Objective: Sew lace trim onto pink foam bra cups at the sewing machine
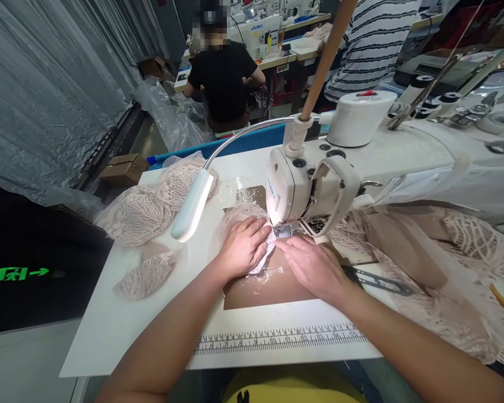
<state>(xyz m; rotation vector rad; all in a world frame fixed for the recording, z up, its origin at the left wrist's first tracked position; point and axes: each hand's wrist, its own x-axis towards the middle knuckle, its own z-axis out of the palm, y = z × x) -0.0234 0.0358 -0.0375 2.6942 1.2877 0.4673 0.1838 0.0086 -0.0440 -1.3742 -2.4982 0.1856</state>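
1. Under the head of a white sewing machine [289, 187], a round piece of lace [242, 212] lies on a brown sheet [256, 298] on the white counter [105, 327], its edge close to the needle area.
2. My left grip [244, 246] rests palm down on the lace, fingers slightly bent and spread flat rather than closed, probably to keep the cloth smooth and stop it sliding.
3. My right grip [311, 266] is low on the sheet, fingertips pointing at the edge beside the needle, likely to guide it closely. I cannot tell whether thumb and finger pinch it.
4. A lamp [193, 206] on a bendy neck hangs left of the machine, seemingly to light the work.
5. Left on the counter are a lace pile [138, 212] and, nearer me, a small lace piece [147, 275], set apart from the work.
6. Snips [384, 282] lie just past my right wrist, presumably for easy reach; a lace heap [424, 268] spreads beyond them.
7. Along the near edge runs a printed ruler [277, 340], perhaps for quick measuring.
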